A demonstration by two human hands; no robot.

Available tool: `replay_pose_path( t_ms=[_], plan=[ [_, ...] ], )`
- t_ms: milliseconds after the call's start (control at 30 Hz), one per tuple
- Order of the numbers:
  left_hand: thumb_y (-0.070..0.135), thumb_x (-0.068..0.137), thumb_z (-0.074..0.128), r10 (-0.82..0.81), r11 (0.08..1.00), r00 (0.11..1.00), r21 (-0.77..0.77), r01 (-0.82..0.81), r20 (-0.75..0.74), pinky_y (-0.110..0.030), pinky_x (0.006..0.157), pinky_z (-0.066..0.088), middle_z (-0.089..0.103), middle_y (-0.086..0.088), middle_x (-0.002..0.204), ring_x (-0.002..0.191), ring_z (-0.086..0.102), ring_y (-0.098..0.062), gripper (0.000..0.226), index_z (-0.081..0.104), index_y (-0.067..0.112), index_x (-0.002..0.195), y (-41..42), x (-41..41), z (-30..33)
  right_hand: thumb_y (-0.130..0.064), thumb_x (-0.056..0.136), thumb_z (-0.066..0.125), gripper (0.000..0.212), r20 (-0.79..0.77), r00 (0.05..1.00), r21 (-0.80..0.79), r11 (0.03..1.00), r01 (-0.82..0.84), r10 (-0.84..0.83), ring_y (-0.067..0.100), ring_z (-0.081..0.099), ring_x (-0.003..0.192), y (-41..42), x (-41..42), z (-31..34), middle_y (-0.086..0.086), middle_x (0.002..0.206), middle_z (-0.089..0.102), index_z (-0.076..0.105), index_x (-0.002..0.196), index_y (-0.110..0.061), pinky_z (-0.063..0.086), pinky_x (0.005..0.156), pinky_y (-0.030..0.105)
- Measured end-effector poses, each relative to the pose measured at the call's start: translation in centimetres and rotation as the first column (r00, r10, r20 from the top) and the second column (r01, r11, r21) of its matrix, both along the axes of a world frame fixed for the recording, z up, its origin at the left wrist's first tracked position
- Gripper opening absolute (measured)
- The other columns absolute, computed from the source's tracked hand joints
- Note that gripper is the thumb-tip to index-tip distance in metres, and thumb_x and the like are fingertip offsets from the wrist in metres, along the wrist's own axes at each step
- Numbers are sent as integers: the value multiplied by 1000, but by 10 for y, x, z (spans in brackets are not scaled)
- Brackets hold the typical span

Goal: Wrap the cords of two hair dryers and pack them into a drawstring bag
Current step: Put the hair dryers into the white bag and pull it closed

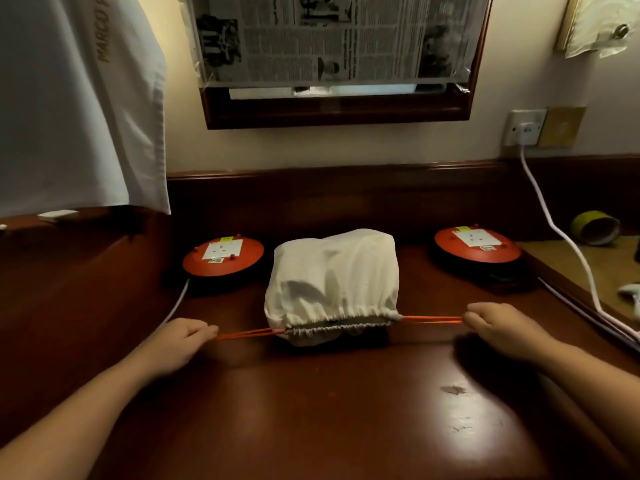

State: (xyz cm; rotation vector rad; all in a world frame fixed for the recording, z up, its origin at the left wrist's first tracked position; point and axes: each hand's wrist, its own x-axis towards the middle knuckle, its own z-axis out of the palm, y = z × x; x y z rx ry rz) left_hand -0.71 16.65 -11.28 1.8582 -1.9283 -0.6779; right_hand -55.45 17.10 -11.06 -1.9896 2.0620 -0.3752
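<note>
A bulging white drawstring bag (334,278) lies in the middle of the dark wooden desk (329,410), its gathered mouth facing me and nearly drawn together. Dark shapes show faintly through the cloth; the hair dryers themselves are hidden. Orange drawstrings run out of both ends of the mouth. My left hand (183,337) is closed on the left drawstring (247,334), left of the bag. My right hand (498,329) is closed on the right drawstring (433,319), right of the bag. Both strings look taut.
Two round red cable reels with sockets sit behind the bag, one at the left (223,256), one at the right (478,244). A white cable (568,244) runs from a wall socket (524,128) down the right side. A white cloth (76,98) hangs at the upper left.
</note>
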Motion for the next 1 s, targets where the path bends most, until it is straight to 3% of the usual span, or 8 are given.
replay_pose_path(
  t_ms=[100,200,333,467,633,700,800,1000],
  plan=[
    [71,92,41,123,991,961,-90,-103,248,-42,95,47,59,6,116,118,60,-25,59,65,21,113,3,-16,5,-49,100,44,28,-200,980,18,1000,0,4,26,54,118,-1,9,6,-4,117,63,61,110,-29,43,94,45],
    [82,87,37,100,983,963,-175,-57,250,-44,102,47,60,3,125,120,57,-20,71,59,27,126,5,-61,6,-61,96,48,59,-247,967,-82,993,-87,64,24,42,136,2,56,7,-3,142,54,45,145,-28,33,108,44],
    [57,96,55,-82,993,993,-75,89,89,-33,72,46,66,6,87,84,63,-17,37,61,22,87,11,-119,-7,-48,97,55,27,19,990,-46,990,-136,137,27,65,100,5,116,-8,2,104,71,63,106,-24,48,83,38],
    [46,102,52,-30,981,999,-191,23,-32,-38,64,44,66,-2,67,66,61,-21,49,62,12,69,7,-105,-12,-43,101,53,39,157,981,-134,986,-96,117,22,56,61,1,104,-10,4,67,61,54,71,-18,41,58,39],
    [58,97,48,-51,995,986,-72,63,158,-38,82,48,64,9,77,84,63,-16,45,67,25,73,8,-39,-14,-42,101,54,35,48,997,-149,987,-51,59,21,61,65,2,41,3,-2,68,60,51,71,-24,48,61,43],
    [74,90,43,-13,995,915,-85,52,403,-41,105,41,59,15,110,113,54,-13,46,63,34,101,9,-50,-12,-49,98,55,27,-52,992,-120,986,-119,113,20,62,81,4,50,4,-8,83,62,55,83,-27,50,70,39],
    [86,81,45,33,985,938,-172,28,345,-45,117,31,48,10,142,137,42,-15,84,45,29,143,12,-84,-6,-67,89,56,52,-192,966,-80,978,-193,175,17,54,117,6,86,5,-11,120,56,52,127,-32,47,97,39],
    [60,98,49,-85,967,961,-210,143,264,-37,91,39,52,14,102,106,49,-12,24,57,37,96,12,-135,-24,-46,99,52,19,-29,960,-99,954,-281,280,23,58,98,7,143,-13,-7,94,56,55,93,-28,48,83,42]
  ],
)
